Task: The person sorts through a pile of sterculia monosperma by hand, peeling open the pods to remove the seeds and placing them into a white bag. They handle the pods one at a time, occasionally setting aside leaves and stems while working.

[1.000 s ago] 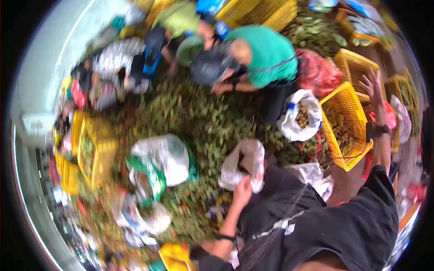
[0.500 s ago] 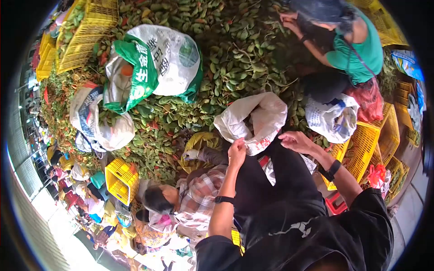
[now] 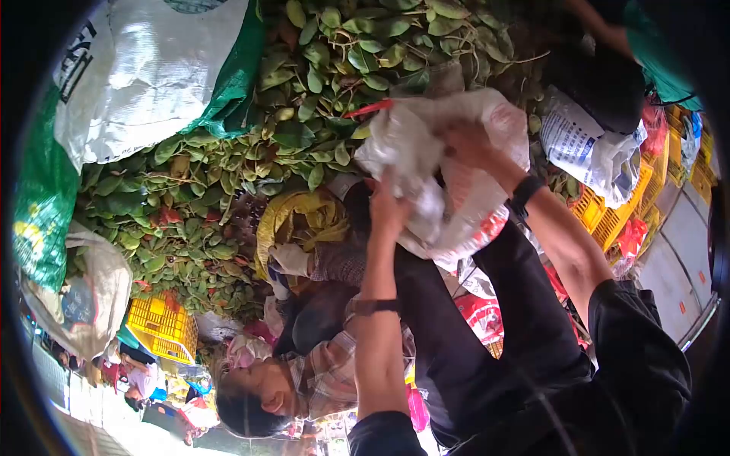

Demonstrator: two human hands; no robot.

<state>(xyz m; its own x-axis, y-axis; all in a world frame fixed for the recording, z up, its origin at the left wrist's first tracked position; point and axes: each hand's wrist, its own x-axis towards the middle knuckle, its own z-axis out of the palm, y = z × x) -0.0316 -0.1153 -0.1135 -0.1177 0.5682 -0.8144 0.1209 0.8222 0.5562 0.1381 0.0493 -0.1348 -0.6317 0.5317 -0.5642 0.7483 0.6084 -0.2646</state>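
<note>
Over the lap [image 3: 521, 296], I cannot tell through blur whether left hand [image 3: 390, 207] or right hand [image 3: 470, 146] pinches the white sack [image 3: 506, 125], whose mouth uneven tugging could collapse

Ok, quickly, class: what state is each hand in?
Left hand: at the white plastic bag with red print; blurred, grip cannot be told.
Right hand: at that bag's mouth; also blurred, open or closed cannot be told.

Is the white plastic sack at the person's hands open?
The sack is open: its rim spreads wide, with the left hand and right hand at its mouth.
</note>
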